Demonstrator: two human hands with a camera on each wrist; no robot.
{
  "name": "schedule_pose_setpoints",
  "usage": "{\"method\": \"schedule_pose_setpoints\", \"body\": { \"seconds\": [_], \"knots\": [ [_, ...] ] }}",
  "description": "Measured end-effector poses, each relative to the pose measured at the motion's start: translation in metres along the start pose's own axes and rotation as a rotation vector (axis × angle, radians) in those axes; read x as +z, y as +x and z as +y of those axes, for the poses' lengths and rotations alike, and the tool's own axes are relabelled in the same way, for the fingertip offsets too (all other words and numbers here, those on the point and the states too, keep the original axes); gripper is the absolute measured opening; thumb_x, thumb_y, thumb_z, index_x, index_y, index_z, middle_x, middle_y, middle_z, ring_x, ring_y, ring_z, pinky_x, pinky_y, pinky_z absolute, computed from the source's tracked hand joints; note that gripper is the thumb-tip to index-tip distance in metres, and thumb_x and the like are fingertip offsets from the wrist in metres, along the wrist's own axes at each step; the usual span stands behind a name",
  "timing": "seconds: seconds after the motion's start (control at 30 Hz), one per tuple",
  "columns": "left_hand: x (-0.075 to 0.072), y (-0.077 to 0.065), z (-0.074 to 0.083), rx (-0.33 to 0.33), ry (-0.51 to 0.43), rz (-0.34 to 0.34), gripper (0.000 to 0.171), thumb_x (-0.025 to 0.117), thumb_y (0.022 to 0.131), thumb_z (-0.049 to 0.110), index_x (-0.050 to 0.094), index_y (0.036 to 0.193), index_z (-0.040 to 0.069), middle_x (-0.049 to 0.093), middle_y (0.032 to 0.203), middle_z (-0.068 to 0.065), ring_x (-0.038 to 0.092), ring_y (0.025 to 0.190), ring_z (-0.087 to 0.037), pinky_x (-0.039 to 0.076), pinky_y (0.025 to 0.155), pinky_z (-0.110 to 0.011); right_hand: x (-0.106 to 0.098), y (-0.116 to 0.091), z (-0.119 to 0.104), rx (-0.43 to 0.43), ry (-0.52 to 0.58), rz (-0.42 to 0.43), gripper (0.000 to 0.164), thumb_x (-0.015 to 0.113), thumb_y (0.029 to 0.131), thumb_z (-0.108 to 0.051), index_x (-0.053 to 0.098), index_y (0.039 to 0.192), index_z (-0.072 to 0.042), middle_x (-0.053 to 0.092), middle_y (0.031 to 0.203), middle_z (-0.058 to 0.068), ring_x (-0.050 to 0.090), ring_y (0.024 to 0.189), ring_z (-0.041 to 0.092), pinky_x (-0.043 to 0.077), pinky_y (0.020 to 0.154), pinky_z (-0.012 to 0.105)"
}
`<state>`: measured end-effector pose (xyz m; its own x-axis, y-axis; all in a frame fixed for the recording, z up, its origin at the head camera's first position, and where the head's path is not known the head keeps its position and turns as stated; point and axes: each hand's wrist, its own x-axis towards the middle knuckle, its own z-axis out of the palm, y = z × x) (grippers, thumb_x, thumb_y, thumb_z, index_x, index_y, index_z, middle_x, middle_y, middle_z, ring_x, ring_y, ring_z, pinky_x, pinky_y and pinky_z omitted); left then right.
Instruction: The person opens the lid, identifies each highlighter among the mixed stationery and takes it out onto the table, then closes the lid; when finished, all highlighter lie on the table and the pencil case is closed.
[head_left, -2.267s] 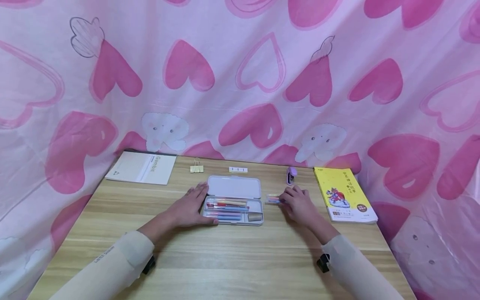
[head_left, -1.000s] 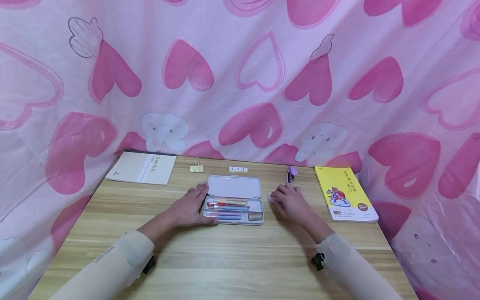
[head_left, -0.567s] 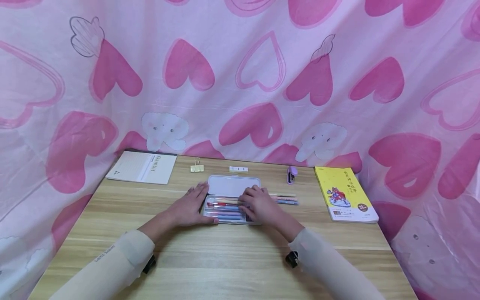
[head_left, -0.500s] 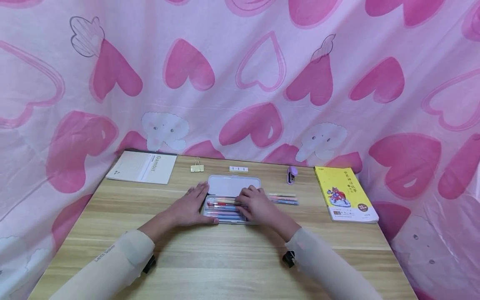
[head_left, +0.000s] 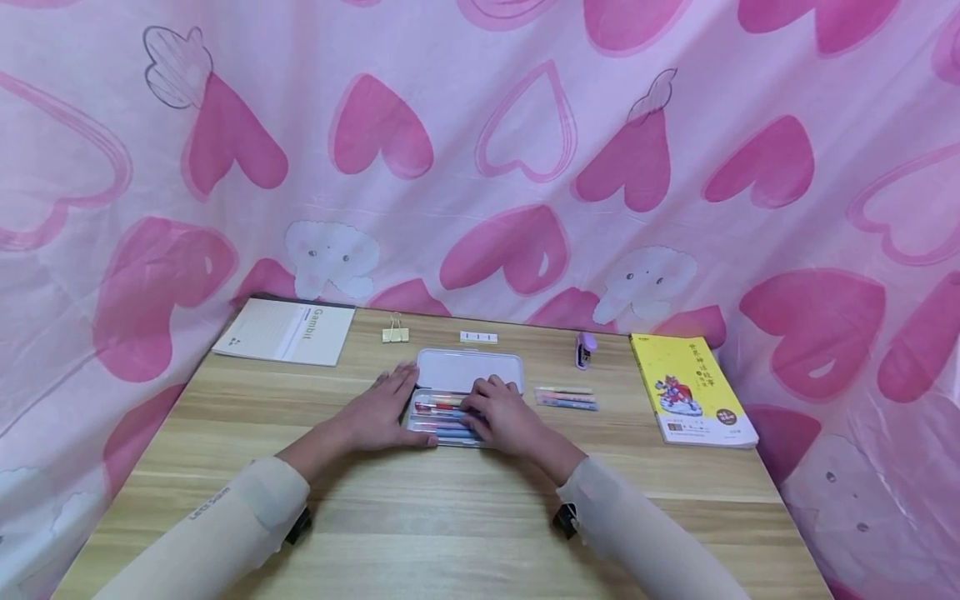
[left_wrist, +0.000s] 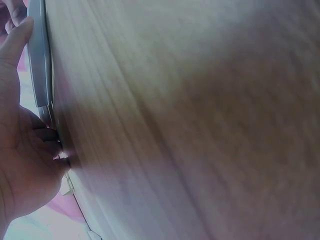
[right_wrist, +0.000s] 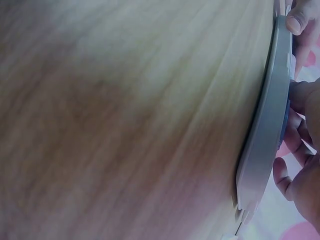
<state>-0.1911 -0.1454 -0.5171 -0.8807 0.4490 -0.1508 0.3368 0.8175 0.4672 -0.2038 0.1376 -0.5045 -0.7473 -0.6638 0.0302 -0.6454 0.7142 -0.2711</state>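
An open grey-white pencil case (head_left: 469,373) lies mid-table, its lid flipped back, with several pens (head_left: 435,425) lying lengthwise inside. My left hand (head_left: 375,414) rests at the case's left end, fingers extended along its side and thumb on the front rim. The left wrist view shows that thumb (left_wrist: 20,40) against the case wall (left_wrist: 40,60). Over the right half of the case, my right hand (head_left: 504,417) reaches down with bent fingers among the pens. In the right wrist view a blue pen (right_wrist: 284,125) shows by its fingers; I cannot tell whether they pinch it.
Several pens (head_left: 566,399) lie on the table right of the case. Farther back are a gold binder clip (head_left: 395,335), a small white block (head_left: 478,337) and a purple stapler (head_left: 584,350). A notebook (head_left: 288,332) lies left, a yellow book (head_left: 690,387) right. A pink curtain hangs behind.
My right hand has left the pens lying at the right and moved left over the case, its fingers down among the pens there. My left hand has stayed put.
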Motion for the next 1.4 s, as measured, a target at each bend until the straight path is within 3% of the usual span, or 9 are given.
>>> {"method": "schedule_pose_setpoints", "body": {
  "seconds": [0.3, 0.5, 0.7, 0.83, 1.07, 1.4],
  "knots": [
    [-0.001, 0.000, 0.000, 0.001, 0.000, -0.001, 0.139, 0.073, 0.085, 0.086, 0.015, 0.175, -0.003, 0.013, 0.186, -0.020, 0.011, 0.175, -0.039, 0.015, 0.143, -0.058, -0.002, 0.002, -0.001, 0.029, 0.053, 0.015, 0.020, 0.074, 0.108, -0.038, 0.078, 0.119, -0.023, 0.063, 0.119, -0.003, 0.051, 0.112, 0.020, 0.044, 0.098, 0.040],
    [-0.001, -0.001, 0.001, -0.006, -0.004, -0.015, 0.139, 0.074, 0.086, 0.084, 0.013, 0.176, -0.002, 0.012, 0.187, -0.020, 0.010, 0.175, -0.039, 0.014, 0.143, -0.058, -0.005, -0.001, 0.002, -0.062, -0.070, 0.145, 0.014, 0.076, 0.107, -0.033, 0.079, 0.113, -0.020, 0.062, 0.118, 0.001, 0.053, 0.112, 0.025, 0.047, 0.095, 0.046],
    [-0.001, -0.001, 0.003, -0.019, 0.001, -0.023, 0.139, 0.074, 0.085, 0.085, 0.013, 0.176, 0.000, 0.011, 0.187, -0.018, 0.009, 0.175, -0.037, 0.014, 0.143, -0.056, -0.010, -0.012, 0.019, -0.146, -0.231, 0.254, 0.014, 0.077, 0.106, -0.029, 0.078, 0.117, -0.020, 0.061, 0.117, 0.000, 0.053, 0.110, 0.023, 0.049, 0.098, 0.048],
    [-0.002, -0.001, 0.003, -0.020, 0.000, -0.025, 0.139, 0.074, 0.085, 0.086, 0.012, 0.177, 0.001, 0.011, 0.187, -0.016, 0.009, 0.175, -0.036, 0.014, 0.143, -0.055, -0.013, -0.024, 0.034, -0.163, -0.257, 0.287, 0.018, 0.080, 0.104, -0.025, 0.078, 0.119, -0.017, 0.060, 0.117, 0.002, 0.054, 0.111, 0.025, 0.050, 0.101, 0.052],
    [-0.001, -0.001, 0.003, -0.020, 0.002, -0.029, 0.140, 0.073, 0.084, 0.087, 0.012, 0.177, 0.001, 0.011, 0.188, -0.016, 0.009, 0.175, -0.037, 0.014, 0.143, -0.056, -0.019, -0.050, 0.060, -0.093, -0.276, 0.285, 0.021, 0.082, 0.102, -0.021, 0.077, 0.121, -0.015, 0.059, 0.115, 0.003, 0.052, 0.108, 0.027, 0.047, 0.096, 0.051],
    [-0.001, 0.001, 0.002, -0.019, 0.011, -0.024, 0.140, 0.073, 0.085, 0.086, 0.013, 0.176, -0.001, 0.012, 0.187, -0.017, 0.009, 0.175, -0.037, 0.013, 0.143, -0.056, -0.019, -0.087, 0.094, 0.027, -0.192, 0.321, 0.023, 0.084, 0.101, -0.020, 0.075, 0.121, -0.013, 0.059, 0.112, 0.002, 0.049, 0.106, 0.027, 0.041, 0.093, 0.047]
  ]
}}
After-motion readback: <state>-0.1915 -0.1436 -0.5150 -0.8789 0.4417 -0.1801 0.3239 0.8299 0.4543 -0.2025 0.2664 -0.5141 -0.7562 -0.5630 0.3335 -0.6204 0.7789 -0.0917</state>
